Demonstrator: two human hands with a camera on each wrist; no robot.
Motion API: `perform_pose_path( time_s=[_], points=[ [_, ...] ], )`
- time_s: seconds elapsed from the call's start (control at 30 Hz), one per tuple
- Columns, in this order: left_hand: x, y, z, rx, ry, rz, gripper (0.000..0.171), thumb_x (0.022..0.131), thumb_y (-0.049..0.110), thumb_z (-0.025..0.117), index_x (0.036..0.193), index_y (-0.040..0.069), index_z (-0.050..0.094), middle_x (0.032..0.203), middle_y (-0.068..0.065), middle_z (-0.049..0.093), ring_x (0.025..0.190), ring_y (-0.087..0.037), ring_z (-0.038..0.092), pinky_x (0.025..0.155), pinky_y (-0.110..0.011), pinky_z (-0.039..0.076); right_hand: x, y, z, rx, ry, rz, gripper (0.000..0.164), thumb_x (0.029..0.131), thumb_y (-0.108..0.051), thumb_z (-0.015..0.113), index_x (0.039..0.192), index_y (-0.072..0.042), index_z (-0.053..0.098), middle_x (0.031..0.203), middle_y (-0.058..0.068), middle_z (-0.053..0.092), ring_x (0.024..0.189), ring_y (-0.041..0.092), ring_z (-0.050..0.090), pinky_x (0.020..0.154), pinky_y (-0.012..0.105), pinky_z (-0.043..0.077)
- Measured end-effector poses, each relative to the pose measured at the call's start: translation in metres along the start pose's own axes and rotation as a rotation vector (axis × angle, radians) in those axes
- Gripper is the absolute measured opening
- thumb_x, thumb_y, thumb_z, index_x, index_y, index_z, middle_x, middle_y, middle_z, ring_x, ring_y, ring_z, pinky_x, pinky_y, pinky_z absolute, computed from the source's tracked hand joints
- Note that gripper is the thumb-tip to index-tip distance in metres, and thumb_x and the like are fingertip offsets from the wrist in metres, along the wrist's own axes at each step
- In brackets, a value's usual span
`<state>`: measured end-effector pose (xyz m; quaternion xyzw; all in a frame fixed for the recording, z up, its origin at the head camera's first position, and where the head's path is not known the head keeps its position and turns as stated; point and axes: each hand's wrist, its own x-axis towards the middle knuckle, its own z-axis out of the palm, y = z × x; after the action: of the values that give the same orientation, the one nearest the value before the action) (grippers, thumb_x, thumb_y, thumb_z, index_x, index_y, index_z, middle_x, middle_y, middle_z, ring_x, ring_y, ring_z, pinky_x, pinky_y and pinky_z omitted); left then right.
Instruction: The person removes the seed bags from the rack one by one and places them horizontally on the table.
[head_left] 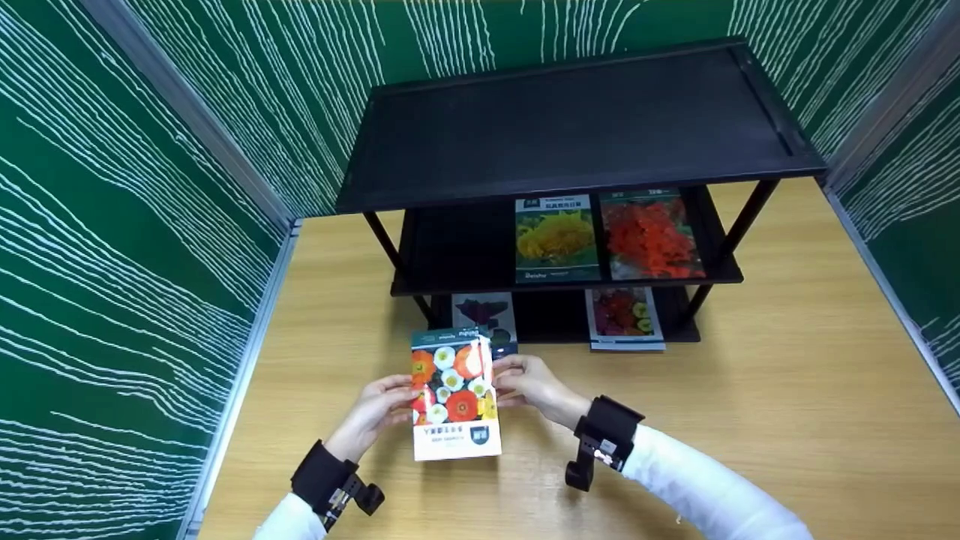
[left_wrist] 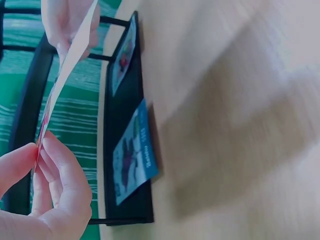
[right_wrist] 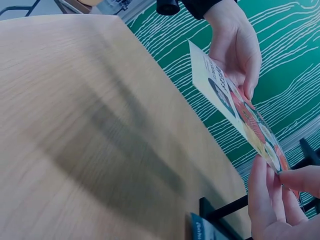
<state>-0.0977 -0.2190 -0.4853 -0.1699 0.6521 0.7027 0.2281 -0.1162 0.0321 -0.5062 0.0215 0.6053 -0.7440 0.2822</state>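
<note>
A seed packet (head_left: 454, 394) printed with orange, red and white flowers is held above the table in front of the shelf, its lettering upside down in the head view. My left hand (head_left: 379, 412) pinches its left edge between thumb and fingers. The opposite edge is pinched by my right hand (head_left: 536, 386). Seen from the left wrist, the packet (left_wrist: 67, 67) appears nearly edge-on, thin and flat. Behind it, a packet with a dark purple plant (head_left: 484, 309) lies on the lowest shelf and is partly covered in the head view.
A black three-tier shelf (head_left: 577, 127) stands at the back. Its middle tier carries a yellow-flower packet (head_left: 556, 240) and a red-flower packet (head_left: 651, 238). Another flower packet (head_left: 624, 315) juts over the bottom tier's front edge. Green walls (head_left: 97, 247) with white lines enclose the wooden table (head_left: 787, 375).
</note>
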Motion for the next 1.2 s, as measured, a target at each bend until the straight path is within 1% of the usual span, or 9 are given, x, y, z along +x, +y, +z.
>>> perform_pose_path(
  time_s=[0.1, 0.27, 0.4, 0.53, 0.77, 0.87, 1.07, 1.2],
  points=[
    [0.005, -0.008, -0.001, -0.005, 0.023, -0.002, 0.038, 0.081, 0.001, 0.057, 0.115, -0.01, 0.044, 0.086, -0.004, 0.061, 0.073, -0.013, 0.058, 0.063, -0.025, 0.048, 0.003, 0.006, 0.0, 0.008, 0.006, -0.001, 0.035, 0.077, 0.005, 0.052, 0.112, 0.012, 0.046, 0.077, 0.007, 0.059, 0.067, 0.016, 0.06, 0.068, 0.034, 0.054],
    [0.009, -0.018, -0.002, -0.025, 0.058, -0.006, 0.037, 0.081, 0.001, 0.057, 0.114, -0.008, 0.046, 0.086, -0.004, 0.062, 0.073, -0.014, 0.058, 0.062, -0.024, 0.048, 0.008, 0.017, 0.0, 0.007, 0.03, 0.018, 0.037, 0.077, 0.006, 0.053, 0.113, 0.013, 0.045, 0.076, 0.007, 0.059, 0.063, 0.015, 0.061, 0.066, 0.033, 0.054],
    [0.012, -0.025, -0.001, -0.04, 0.07, -0.002, 0.036, 0.081, 0.001, 0.057, 0.114, -0.008, 0.047, 0.084, -0.004, 0.062, 0.074, -0.014, 0.058, 0.064, -0.026, 0.048, 0.013, 0.025, -0.001, 0.012, 0.046, 0.031, 0.036, 0.077, 0.006, 0.052, 0.112, 0.013, 0.045, 0.076, 0.008, 0.06, 0.063, 0.015, 0.061, 0.066, 0.033, 0.054],
    [0.014, -0.032, -0.001, -0.049, 0.073, 0.004, 0.038, 0.08, 0.001, 0.059, 0.114, -0.01, 0.046, 0.083, -0.004, 0.062, 0.074, -0.014, 0.058, 0.063, -0.025, 0.049, 0.016, 0.034, -0.002, 0.016, 0.057, 0.047, 0.035, 0.077, 0.005, 0.052, 0.111, 0.012, 0.045, 0.08, 0.01, 0.06, 0.066, 0.016, 0.061, 0.067, 0.034, 0.054],
    [0.02, -0.043, -0.003, -0.027, 0.096, 0.005, 0.038, 0.08, 0.002, 0.059, 0.114, -0.01, 0.047, 0.084, -0.004, 0.062, 0.074, -0.014, 0.057, 0.062, -0.024, 0.049, 0.02, 0.046, -0.001, 0.036, 0.054, 0.057, 0.035, 0.079, 0.006, 0.051, 0.113, 0.012, 0.043, 0.086, 0.013, 0.06, 0.069, 0.016, 0.061, 0.07, 0.035, 0.053],
    [0.022, -0.047, -0.004, -0.013, 0.107, 0.0, 0.039, 0.08, 0.003, 0.06, 0.114, -0.01, 0.047, 0.085, -0.005, 0.062, 0.074, -0.014, 0.058, 0.063, -0.025, 0.05, 0.021, 0.051, -0.001, 0.036, 0.06, 0.052, 0.034, 0.079, 0.007, 0.051, 0.112, 0.013, 0.044, 0.086, 0.013, 0.06, 0.067, 0.016, 0.06, 0.069, 0.036, 0.053],
    [0.025, -0.055, -0.006, 0.024, 0.123, 0.012, 0.039, 0.079, 0.002, 0.06, 0.113, -0.011, 0.047, 0.084, -0.003, 0.063, 0.072, -0.012, 0.057, 0.062, -0.025, 0.05, 0.026, 0.061, 0.002, 0.024, 0.076, 0.049, 0.031, 0.079, 0.007, 0.05, 0.109, 0.013, 0.046, 0.085, 0.014, 0.06, 0.064, 0.016, 0.06, 0.066, 0.036, 0.054],
    [0.028, -0.06, -0.008, 0.019, 0.129, 0.01, 0.035, 0.078, 0.0, 0.06, 0.11, -0.01, 0.049, 0.081, -0.002, 0.061, 0.07, -0.012, 0.057, 0.06, -0.024, 0.049, 0.029, 0.068, 0.004, 0.013, 0.089, 0.061, 0.027, 0.079, 0.008, 0.048, 0.106, 0.012, 0.049, 0.082, 0.011, 0.06, 0.062, 0.016, 0.06, 0.064, 0.035, 0.054]
  ],
)
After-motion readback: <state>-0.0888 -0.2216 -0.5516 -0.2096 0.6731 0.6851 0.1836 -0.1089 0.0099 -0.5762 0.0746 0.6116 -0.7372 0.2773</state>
